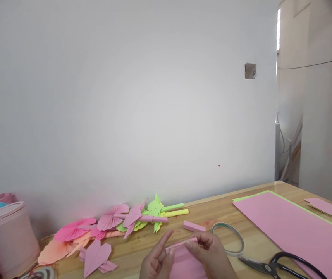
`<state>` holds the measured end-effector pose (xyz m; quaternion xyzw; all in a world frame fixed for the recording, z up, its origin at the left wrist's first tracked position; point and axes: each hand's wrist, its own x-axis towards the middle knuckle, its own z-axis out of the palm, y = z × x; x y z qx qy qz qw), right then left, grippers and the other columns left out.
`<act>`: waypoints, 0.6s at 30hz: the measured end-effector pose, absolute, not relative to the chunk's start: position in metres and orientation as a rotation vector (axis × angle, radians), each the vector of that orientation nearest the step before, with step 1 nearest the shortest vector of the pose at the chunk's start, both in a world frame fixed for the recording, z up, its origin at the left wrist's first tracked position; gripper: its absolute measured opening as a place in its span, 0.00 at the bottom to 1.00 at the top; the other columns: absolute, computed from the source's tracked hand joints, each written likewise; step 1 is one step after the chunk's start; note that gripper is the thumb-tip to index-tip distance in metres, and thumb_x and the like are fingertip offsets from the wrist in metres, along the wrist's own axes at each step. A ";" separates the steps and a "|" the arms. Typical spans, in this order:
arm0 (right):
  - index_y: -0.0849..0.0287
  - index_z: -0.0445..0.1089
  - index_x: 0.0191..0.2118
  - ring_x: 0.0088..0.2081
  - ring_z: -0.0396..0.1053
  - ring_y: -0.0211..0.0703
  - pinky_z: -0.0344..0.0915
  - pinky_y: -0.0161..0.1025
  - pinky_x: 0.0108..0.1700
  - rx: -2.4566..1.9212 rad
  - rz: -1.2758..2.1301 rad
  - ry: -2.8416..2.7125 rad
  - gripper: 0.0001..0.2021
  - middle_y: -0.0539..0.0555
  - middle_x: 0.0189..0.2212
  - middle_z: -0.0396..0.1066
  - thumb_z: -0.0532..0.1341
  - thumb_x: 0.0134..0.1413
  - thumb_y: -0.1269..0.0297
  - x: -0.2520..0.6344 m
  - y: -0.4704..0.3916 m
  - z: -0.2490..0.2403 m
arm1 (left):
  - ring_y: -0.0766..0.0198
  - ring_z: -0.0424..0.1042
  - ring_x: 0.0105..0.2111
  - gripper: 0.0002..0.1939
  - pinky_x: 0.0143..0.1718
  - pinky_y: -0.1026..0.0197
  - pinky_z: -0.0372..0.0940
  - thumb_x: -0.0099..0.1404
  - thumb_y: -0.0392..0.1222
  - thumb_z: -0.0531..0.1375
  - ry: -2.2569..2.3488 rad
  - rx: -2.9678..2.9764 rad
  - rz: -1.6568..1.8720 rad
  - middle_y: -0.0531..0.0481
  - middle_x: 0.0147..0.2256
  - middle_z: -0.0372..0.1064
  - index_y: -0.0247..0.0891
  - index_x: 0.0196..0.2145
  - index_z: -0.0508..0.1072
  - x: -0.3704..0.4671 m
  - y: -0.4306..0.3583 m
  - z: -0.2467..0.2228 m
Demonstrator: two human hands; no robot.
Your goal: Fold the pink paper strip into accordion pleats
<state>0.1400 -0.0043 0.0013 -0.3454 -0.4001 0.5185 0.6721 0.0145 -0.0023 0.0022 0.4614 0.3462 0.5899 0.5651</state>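
Note:
A sheet of pink paper [184, 263] is held low at the front of the table, its far edge folded into a narrow strip. My left hand [157, 259] pinches the left end of that fold between thumb and fingers, with the index finger raised. At the other end, my right hand [212, 255] grips the fold with its thumb on top. The lower part of the sheet runs out of view. Just beyond my hands lies a small pink folded paper strip [194, 226]. Beside my right hand rests a roll of tape [243, 242].
Black-handled scissors [267, 267] lie at right, partly on a stack of pink sheets [288, 228]. Folded paper flowers [110, 217] line the wall. A pink heart-shaped paper piece [96, 255] lies nearer. At far left stands a pink canister [10, 240].

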 end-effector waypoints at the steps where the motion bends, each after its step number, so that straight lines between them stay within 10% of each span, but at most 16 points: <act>1: 0.64 0.67 0.14 0.17 0.53 0.32 0.49 0.31 0.20 -0.795 1.147 -0.920 0.11 0.46 0.11 0.59 0.66 0.25 0.61 0.141 -0.004 0.000 | 0.73 0.60 0.16 0.23 0.20 0.73 0.56 0.42 0.43 0.63 0.777 1.057 1.394 0.58 0.13 0.63 0.33 0.38 0.70 0.015 -0.003 0.004; 18: 0.62 0.65 0.19 0.20 0.58 0.35 0.54 0.31 0.22 -0.896 1.028 -1.202 0.09 0.47 0.15 0.61 0.63 0.33 0.62 0.141 -0.004 -0.005 | 0.65 0.66 0.13 0.29 0.19 0.64 0.62 0.36 0.47 0.64 0.989 1.091 1.352 0.57 0.09 0.65 0.34 0.39 0.70 0.015 0.010 -0.017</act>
